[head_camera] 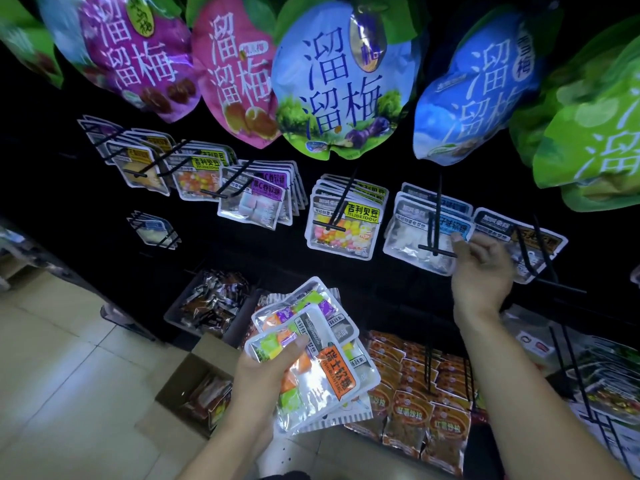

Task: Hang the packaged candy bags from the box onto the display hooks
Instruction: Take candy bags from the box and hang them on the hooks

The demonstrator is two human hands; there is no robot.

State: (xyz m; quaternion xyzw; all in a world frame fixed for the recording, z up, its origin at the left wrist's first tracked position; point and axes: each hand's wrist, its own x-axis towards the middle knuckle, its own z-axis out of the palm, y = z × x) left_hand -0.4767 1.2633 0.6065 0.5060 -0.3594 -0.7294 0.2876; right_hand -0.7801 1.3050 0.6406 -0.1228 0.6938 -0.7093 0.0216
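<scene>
My left hand [266, 372] grips a stack of candy bags [322, 368] with orange labels and coloured sweets, held low in front of the rack. My right hand [481, 268] is raised with fingers loosely curled and nothing in it. Its fingertips are at the end of a black display hook [437, 251] that carries blue-labelled candy bags [415, 237]. Down on the floor at the lower left is the open cardboard box [180, 386], with more packets inside.
Other hooks hold candy bags [343, 220] to the left and a brown-labelled bag [533, 244] to the right. Large plum bags [343, 81] hang overhead. A grey bin of dark packets [207, 303] and orange packets [422, 393] sit below. The tiled floor [62, 375] lies at the left.
</scene>
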